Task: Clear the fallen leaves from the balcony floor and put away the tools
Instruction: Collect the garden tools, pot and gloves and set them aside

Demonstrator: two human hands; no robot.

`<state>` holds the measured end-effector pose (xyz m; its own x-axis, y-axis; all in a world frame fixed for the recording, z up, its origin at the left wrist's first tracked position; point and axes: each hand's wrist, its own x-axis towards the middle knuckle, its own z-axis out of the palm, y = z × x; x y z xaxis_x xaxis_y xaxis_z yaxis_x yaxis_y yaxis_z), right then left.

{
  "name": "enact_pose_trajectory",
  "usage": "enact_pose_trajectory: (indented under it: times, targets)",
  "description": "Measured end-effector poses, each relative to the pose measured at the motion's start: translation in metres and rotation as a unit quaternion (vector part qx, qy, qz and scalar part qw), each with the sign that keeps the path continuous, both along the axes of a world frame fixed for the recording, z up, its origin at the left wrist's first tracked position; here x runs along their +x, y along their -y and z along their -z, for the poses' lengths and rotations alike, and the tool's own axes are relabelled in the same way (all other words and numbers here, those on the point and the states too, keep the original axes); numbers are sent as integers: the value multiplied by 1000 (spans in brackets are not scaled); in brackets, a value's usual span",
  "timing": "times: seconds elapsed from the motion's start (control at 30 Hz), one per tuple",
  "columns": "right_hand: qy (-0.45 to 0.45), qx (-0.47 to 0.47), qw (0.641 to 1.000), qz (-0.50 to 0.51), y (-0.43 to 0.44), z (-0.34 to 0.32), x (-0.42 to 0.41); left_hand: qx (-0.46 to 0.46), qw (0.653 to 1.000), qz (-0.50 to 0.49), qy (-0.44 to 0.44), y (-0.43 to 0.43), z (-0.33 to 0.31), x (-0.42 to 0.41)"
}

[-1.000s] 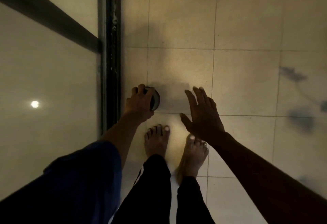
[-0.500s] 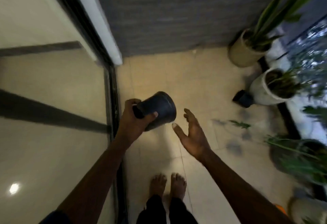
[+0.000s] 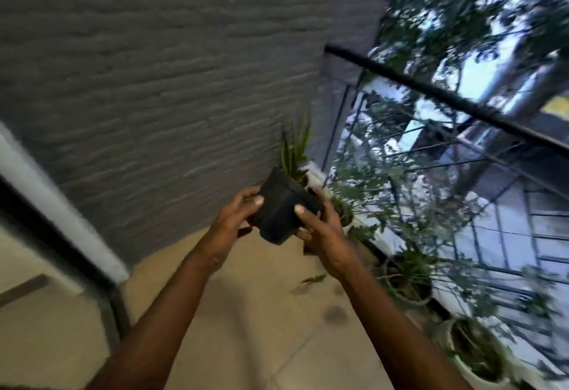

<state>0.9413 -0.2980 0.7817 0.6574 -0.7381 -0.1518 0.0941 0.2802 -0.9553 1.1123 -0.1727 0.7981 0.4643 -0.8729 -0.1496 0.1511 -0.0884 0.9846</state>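
Two hands, the left hand [image 3: 232, 223] and the right hand [image 3: 321, 231]. One black pot [image 3: 280, 214]. Along the railing [image 3: 446, 96] edge of the floor [image 3: 240, 312], four potted plants made out: one snake plant [image 3: 294, 152], one low green plant [image 3: 341, 208], one bushy plant [image 3: 409, 277], one plant in a white pot [image 3: 475, 351]; blur leaves that count unsure. One fallen leaf [image 3: 312, 279] on the floor. One dark stain [image 3: 335, 315] plain on the tiles.

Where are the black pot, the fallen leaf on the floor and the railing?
black pot [image 3: 278, 217], head view, middle of its side wall.
fallen leaf [image 3: 313, 279], head view, centre of the leaf.
railing [image 3: 437, 93], head view, its dark top bar.
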Motion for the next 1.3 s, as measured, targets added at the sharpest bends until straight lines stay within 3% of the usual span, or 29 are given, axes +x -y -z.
enact_pose_trajectory:
  times: [0.27,0.63,1.0,1.17,1.3]
  targets:
    - [40,-105,982,152,62,-86,-112,-82,986,147,-14,118,-95,-106]
    - [9,-204,916,347,76,-108,-357,-44,941,333,-34,215,-121,-347]
    - [37,-82,832,547,-28,-75,-625,-14,833,552,-48,202,-81,-638]
    - [28,-47,761,646,-81,-49,-694,28,775,630,-51,165,-54,-735]
    - [-6,-28,729,684,-109,-25,-736,49,738,671,-51,152,-34,-789]
